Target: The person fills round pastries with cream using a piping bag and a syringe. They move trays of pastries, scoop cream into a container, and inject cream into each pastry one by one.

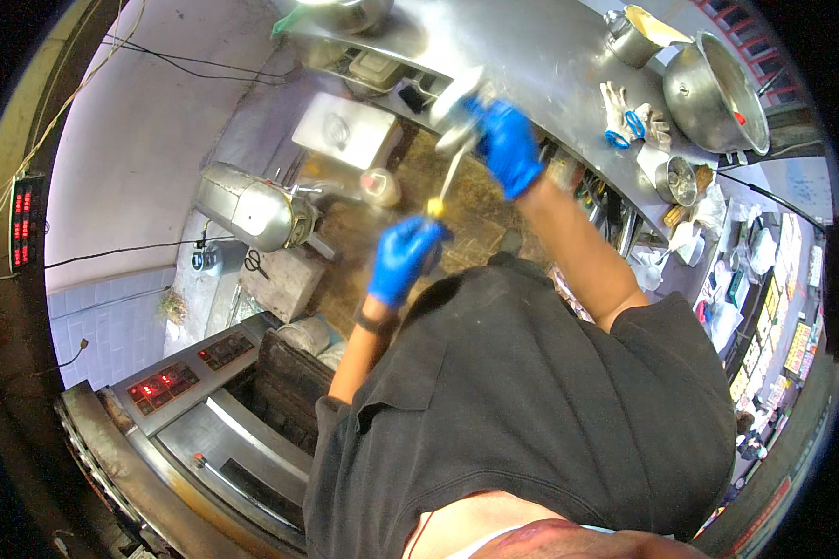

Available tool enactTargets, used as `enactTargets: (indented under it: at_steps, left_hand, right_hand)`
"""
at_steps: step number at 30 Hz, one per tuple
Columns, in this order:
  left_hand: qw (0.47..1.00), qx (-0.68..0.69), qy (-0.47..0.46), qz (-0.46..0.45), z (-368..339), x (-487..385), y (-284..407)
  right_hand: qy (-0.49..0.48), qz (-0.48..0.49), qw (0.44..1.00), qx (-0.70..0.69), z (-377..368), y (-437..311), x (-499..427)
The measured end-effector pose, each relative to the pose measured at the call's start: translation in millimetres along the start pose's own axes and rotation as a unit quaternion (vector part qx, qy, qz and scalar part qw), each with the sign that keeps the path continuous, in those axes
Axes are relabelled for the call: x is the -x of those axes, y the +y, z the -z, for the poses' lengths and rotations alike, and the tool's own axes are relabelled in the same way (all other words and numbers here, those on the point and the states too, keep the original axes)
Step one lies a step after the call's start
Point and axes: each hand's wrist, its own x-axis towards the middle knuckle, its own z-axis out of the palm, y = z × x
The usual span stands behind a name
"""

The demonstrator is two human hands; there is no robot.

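Note:
My left hand (407, 260), in a blue disposable glove, is closed at the yellow end (435, 207) of a thin pale strip or rod (454, 171). This piece runs up to my right hand (509, 148), also blue-gloved and closed around a pale item (458, 98). Motion blur hides what the item is and how it joins the strip. Both hands are raised in front of my dark shirt, the right one near the edge of the stainless steel worktop (531, 63).
White knit gloves (626, 119) lie on the worktop near a large metal bowl (706, 98) and a metal pot (629, 42). A metal-bodied machine (252, 209) stands at left. Below it is an oven (217, 433) with lit red displays. A plastic jug (379, 187) sits beyond my left hand.

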Motion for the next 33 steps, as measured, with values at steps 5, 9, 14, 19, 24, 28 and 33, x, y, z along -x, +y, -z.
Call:
enactTargets:
  at_steps: [5,9,14,19,24,28,33]
  left_hand:
    - [0.997,0.075,0.027,-0.014,15,11,-5]
    - [0.98,0.193,-0.046,-0.018,8,-24,-11]
    - [0.969,0.219,-0.066,0.092,-18,-49,-20]
    - [0.981,-0.049,-0.168,0.083,-43,-65,-23]
    - [0.987,-0.06,-0.071,0.134,-76,-121,-28]
    - [0.986,-0.114,-0.076,0.1,-118,-197,-48]
    - [0.9,-0.412,-0.144,0.005,-170,-273,-82]
  right_hand:
    - [0.041,-0.054,0.975,0.211,40,-26,-1]
    - [-0.124,-0.118,0.977,0.126,23,39,40]
    - [-0.071,-0.064,0.995,0.014,37,39,34]
    - [0.242,0.109,0.96,0.094,183,-9,-27]
    - [0.43,0.008,0.775,0.464,361,-44,-56]
    - [0.383,-0.083,0.683,0.616,403,-72,-43]
    - [0.455,0.113,0.752,0.464,357,-12,24]
